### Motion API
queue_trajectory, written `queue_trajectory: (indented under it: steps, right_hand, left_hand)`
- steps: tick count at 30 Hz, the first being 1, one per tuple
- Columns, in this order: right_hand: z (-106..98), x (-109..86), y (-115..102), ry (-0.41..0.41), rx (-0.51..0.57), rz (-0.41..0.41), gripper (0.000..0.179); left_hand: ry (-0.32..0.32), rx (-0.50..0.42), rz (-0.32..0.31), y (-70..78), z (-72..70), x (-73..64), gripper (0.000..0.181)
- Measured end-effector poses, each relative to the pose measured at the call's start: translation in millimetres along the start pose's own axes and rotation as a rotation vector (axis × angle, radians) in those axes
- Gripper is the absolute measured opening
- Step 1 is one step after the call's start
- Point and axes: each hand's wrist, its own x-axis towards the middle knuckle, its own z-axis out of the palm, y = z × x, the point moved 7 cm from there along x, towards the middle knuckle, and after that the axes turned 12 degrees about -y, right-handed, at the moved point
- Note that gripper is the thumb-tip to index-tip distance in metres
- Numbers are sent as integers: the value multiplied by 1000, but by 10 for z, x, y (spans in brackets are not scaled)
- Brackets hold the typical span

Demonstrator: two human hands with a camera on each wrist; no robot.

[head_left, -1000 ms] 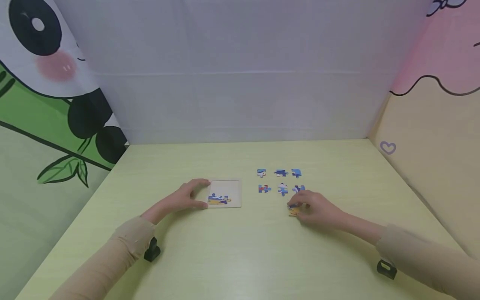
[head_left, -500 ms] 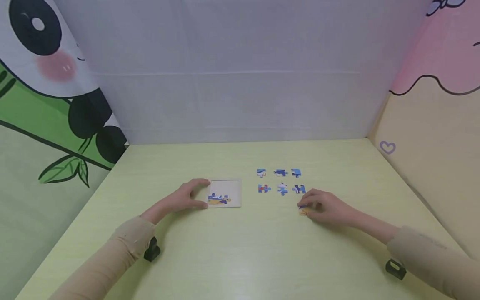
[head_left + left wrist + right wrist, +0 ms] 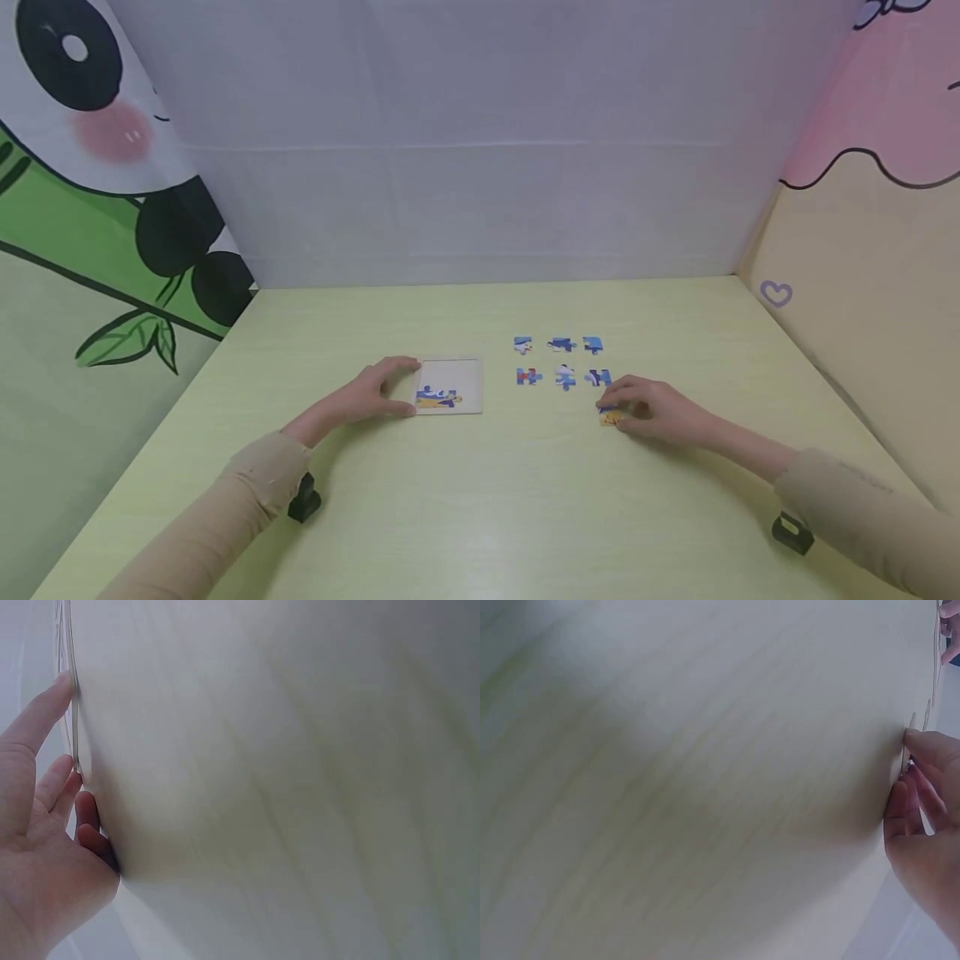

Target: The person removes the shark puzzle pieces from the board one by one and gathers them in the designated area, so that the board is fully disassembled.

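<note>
A square white puzzle tray [image 3: 462,379] lies left of the table's middle, with joined blue and yellow puzzle pieces [image 3: 438,400] along its lower left. My left hand [image 3: 367,394] holds the tray's left side, thumb at the near corner and a finger at the far one. In the left wrist view, the same hand [image 3: 34,817] has its fingertips right at the tray's thin edge. My right hand [image 3: 658,412] pinches a blue and yellow puzzle piece [image 3: 609,417] close to the table, its upper part covered by fingers. The right wrist view shows that hand [image 3: 930,795] at the piece's edge.
Several loose puzzle pieces lie in two rows right of the tray, among them a red and blue piece [image 3: 528,377] and a corner-like blue one [image 3: 592,344]. A white cloth wall [image 3: 480,208] rises behind the table [image 3: 480,508], with printed panels at both sides.
My right hand has moved to the right with the puzzle piece, then slightly away from me, uncovering a loose piece in the nearer row. The left hand and tray stay put.
</note>
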Motion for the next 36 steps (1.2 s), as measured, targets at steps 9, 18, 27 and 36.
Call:
queue_trajectory:
  steps: [9,18,27,36]
  right_hand:
    - [15,-3,-11,-1,-18,-40,32]
    - [28,9,9,-1,-27,-34,32]
    - [34,18,37,-8,-19,-22,33]
    - [35,25,49,-8,-19,-19,33]
  left_hand:
    - [0,-1,-7,2,8,5,79]
    - [-4,-6,-3,-12,14,46,79]
    - [-2,-4,10,-25,12,49,79]
    - [-2,-7,19,-28,10,60,79]
